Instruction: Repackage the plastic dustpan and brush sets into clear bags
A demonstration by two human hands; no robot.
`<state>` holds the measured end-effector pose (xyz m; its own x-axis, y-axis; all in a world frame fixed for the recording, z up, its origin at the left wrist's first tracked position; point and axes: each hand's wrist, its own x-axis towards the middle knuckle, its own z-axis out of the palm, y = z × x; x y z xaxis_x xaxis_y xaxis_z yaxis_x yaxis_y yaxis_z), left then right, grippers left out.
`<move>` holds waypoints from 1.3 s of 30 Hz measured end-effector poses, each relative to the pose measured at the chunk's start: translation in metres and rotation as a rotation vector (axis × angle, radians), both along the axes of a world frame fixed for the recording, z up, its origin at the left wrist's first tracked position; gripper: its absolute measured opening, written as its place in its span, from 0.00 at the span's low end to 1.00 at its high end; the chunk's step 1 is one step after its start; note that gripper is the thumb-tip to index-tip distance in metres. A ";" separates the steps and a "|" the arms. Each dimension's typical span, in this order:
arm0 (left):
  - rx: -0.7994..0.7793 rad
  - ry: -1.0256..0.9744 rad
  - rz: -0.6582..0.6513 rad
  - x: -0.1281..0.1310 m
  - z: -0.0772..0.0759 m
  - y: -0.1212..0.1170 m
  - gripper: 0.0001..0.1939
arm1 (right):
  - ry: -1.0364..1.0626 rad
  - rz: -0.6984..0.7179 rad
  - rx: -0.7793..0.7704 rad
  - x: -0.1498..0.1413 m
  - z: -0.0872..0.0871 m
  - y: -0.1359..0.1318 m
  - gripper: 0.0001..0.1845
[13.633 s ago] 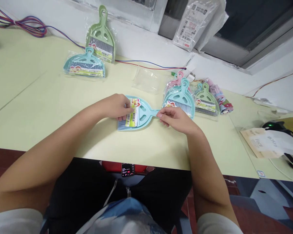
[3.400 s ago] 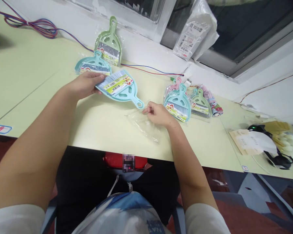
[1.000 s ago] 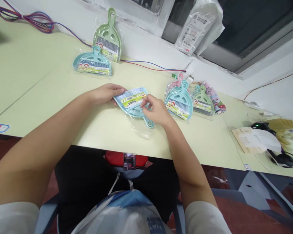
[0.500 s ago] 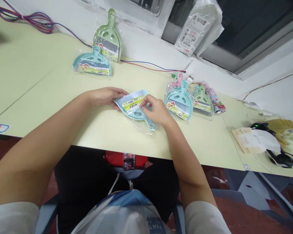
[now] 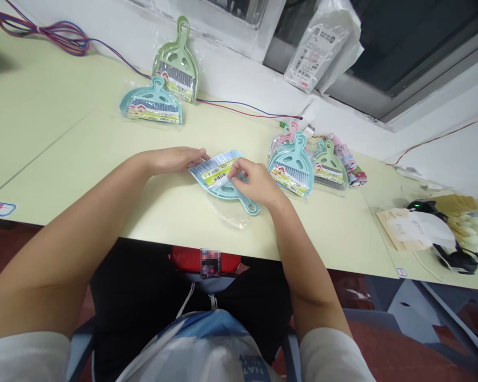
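Note:
A light blue dustpan and brush set (image 5: 223, 191) lies tilted over the table in front of me, bristles up and left, handle down and right. A yellow-green label band (image 5: 217, 174) crosses the brush. My left hand (image 5: 183, 159) is at the set's upper left edge, fingers drawn together there and partly hidden by it. With thumb and forefinger pinched, my right hand (image 5: 253, 180) grips at the label's right end. Clear plastic wrapping (image 5: 233, 218) hangs loosely below the pan.
At the back left stand wrapped green (image 5: 177, 61) and blue (image 5: 151, 102) dustpan sets. More sets, blue (image 5: 292, 162) and green (image 5: 330, 164), lean together at right beside patterned cloth (image 5: 346, 164). Cables (image 5: 59, 37) run along the wall; a paper bag (image 5: 406, 228) lies far right.
My left hand's fingers have shifted up along the edge of the set. The set has moved slightly right and down, and its plastic wrapping hangs lower.

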<state>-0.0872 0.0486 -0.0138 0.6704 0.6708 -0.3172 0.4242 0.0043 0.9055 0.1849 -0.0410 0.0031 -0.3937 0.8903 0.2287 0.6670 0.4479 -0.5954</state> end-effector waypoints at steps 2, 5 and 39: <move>0.059 0.036 -0.020 -0.001 0.004 -0.004 0.36 | -0.019 0.003 -0.011 0.002 0.002 -0.001 0.10; 0.159 0.088 -0.030 0.000 0.010 -0.011 0.36 | -0.007 -0.010 0.019 0.010 0.009 -0.003 0.08; 0.310 0.113 0.031 0.024 0.003 -0.013 0.29 | 0.543 -0.587 -0.529 0.052 -0.042 0.010 0.02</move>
